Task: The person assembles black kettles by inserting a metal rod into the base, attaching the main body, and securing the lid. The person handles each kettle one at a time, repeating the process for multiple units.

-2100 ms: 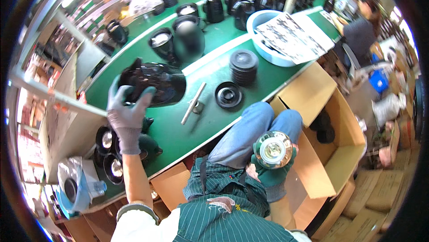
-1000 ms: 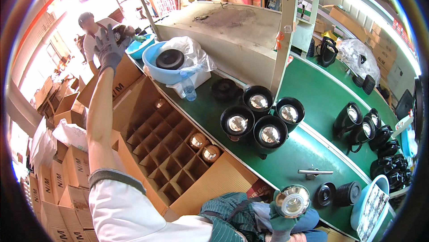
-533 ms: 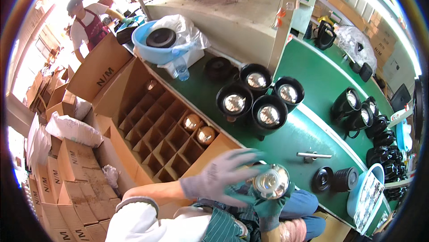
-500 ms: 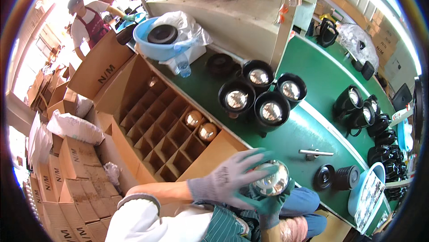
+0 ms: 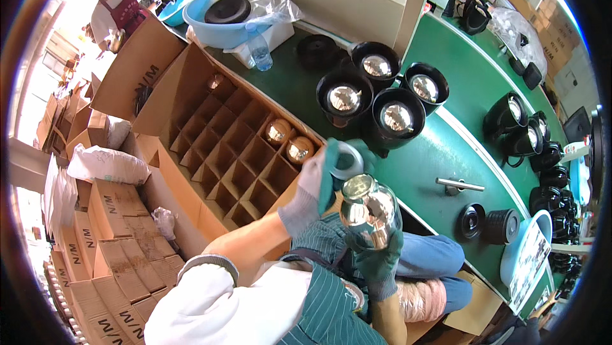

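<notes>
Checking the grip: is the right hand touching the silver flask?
Touching: the head view shows the right hand cupping the lower end of the silver flask.

The left hand (image 5: 317, 176), earlier gripping a black jug, then empty and spread, now pinches a grey ring (image 5: 357, 165); between it and the right hand (image 5: 378, 261), the silvery flask (image 5: 377, 217) now shows its side, its mouth tilting toward the left hand.
</notes>
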### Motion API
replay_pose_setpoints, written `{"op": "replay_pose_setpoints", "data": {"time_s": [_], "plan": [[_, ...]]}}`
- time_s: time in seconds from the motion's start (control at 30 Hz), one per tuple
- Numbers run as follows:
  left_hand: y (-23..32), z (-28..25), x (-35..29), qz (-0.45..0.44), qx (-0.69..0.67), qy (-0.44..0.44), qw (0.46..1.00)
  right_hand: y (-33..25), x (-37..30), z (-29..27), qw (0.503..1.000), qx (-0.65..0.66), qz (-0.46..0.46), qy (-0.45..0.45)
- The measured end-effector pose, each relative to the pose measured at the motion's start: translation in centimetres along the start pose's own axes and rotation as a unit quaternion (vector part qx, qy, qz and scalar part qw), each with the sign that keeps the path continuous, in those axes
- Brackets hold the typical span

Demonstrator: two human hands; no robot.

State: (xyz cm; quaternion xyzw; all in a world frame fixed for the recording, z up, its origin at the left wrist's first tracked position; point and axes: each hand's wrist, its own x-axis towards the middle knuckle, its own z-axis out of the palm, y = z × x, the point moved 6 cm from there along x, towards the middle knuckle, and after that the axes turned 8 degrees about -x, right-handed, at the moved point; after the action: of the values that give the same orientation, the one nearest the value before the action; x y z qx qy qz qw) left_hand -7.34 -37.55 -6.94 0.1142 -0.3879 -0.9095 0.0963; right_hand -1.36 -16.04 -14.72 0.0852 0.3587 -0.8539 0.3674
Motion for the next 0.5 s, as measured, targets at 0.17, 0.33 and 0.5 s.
{"op": "replay_pose_setpoints", "data": {"time_s": [0.17, 0.33, 0.5], "plan": [[3.1, -7.6, -0.8, 0.046, 0.207, 0.167, 0.963, 0.9, 2.1, -0.8, 0.998, 0.048, -0.009, 0.034], [-0.3, -8.8, -6.6, -0.037, 0.449, 0.017, 0.892, 0.5, 3.9, 1.9, 0.999, 0.023, -0.037, 0.008], [-4.1, -6.6, -8.1, -0.065, 0.26, 0.091, 0.959, 4.4, 6.3, 0.9, 0.989, -0.085, -0.085, 0.091]]}}
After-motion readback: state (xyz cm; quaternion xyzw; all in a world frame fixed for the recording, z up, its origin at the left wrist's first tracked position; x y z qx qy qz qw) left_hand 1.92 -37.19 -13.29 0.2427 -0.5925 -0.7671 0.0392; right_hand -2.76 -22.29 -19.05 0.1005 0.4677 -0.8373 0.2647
